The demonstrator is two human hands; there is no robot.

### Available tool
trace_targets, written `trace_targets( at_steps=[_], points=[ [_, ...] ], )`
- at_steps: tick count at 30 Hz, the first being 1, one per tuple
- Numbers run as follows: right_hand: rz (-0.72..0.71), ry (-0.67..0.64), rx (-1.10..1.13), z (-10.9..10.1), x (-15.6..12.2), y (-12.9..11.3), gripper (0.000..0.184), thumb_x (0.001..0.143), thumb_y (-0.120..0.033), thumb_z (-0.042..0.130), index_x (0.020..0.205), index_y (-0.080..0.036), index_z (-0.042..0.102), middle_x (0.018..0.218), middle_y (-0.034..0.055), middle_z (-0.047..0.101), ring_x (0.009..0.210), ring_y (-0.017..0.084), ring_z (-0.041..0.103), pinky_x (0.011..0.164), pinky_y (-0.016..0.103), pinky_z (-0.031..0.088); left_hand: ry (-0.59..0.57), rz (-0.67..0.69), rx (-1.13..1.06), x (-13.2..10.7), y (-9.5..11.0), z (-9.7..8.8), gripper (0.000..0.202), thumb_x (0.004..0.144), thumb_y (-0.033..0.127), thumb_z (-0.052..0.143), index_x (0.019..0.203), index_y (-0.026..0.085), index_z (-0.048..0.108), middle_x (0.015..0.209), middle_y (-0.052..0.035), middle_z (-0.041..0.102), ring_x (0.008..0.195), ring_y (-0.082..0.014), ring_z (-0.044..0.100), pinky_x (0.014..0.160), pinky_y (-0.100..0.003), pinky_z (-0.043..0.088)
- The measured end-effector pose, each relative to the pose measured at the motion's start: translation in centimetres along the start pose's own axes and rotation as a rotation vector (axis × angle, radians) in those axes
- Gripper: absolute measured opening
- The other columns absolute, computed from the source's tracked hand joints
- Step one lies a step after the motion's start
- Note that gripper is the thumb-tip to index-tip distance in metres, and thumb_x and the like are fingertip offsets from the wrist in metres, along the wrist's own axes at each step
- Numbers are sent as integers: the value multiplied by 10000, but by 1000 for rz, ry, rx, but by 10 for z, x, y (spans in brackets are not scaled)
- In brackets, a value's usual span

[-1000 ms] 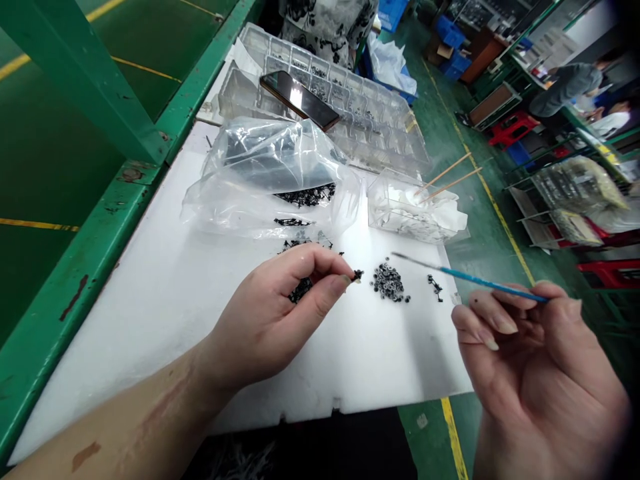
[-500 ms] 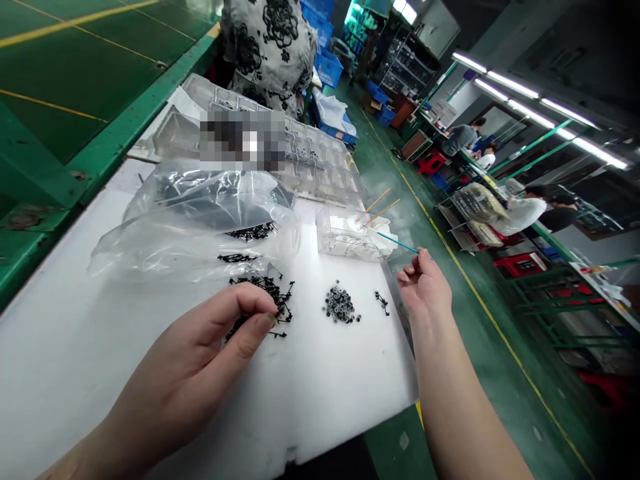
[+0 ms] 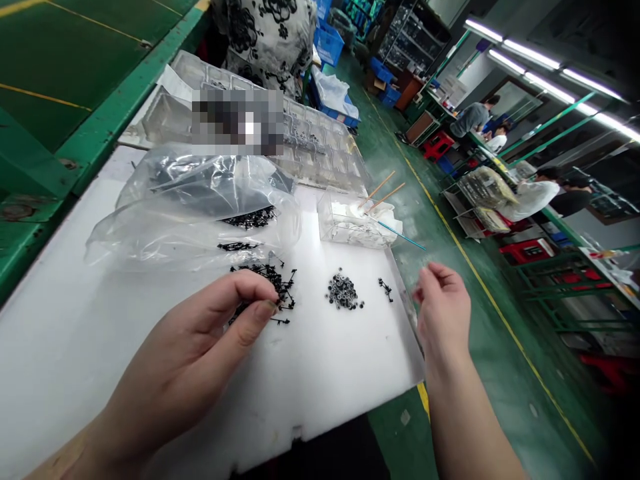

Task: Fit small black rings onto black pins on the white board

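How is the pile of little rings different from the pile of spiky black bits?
The ring pile has small round pieces; the spiky pile has thin, jagged ones. The ring pile shows grey and black; the spiky pile looks black. The ring pile is in full view, but the left hand partly hides the spiky pile. Both lie on the white tabletop.

White tabletop [image 3: 320, 373]: clear bag [image 3: 190, 213], rings [image 3: 343, 292], black parts [image 3: 273, 275].
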State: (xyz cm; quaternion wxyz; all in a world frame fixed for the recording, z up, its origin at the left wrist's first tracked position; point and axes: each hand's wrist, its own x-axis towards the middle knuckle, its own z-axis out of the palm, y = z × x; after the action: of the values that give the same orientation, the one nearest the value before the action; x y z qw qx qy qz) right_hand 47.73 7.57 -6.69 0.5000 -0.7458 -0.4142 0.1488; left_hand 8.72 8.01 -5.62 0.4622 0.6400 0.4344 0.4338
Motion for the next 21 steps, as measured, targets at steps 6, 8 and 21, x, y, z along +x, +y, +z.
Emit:
trace_targets(
  at_steps=[6, 8, 21],
  points=[
    [-134, -357, -341, 13, -66, -16, 245, 887, -414, 772, 1025, -245, 883, 956, 87, 789, 790, 257, 699, 820, 446, 573, -12, -28, -27, -2, 0, 1, 53, 1120, 377, 677, 1118, 365, 729, 1086, 21, 741, 991, -194, 693, 829, -245, 585],
    [-176, -392, -390, 18, -70, -14, 275, 935, -417, 714, 1067, -248, 887, 995, 98, 785, 829, 273, 713, 872, 468, 585, -17, -14, -21, -1, 2, 1, 61, 1125, 368, 668, 1116, 365, 729, 1080, 27, 736, 992, -185, 687, 840, -235, 574],
    [-184, -264, -408, 12, -69, -3, 310, 972, -520, 689, 927, -222, 761, 905, 113, 782, 820, 285, 699, 797, 451, 558, -69, 1, -117, 3, 13, 5, 128, 1145, 321, 618, 1080, 292, 725, 999, -1, 696, 895, -170, 650, 786, -281, 517]
  ],
)
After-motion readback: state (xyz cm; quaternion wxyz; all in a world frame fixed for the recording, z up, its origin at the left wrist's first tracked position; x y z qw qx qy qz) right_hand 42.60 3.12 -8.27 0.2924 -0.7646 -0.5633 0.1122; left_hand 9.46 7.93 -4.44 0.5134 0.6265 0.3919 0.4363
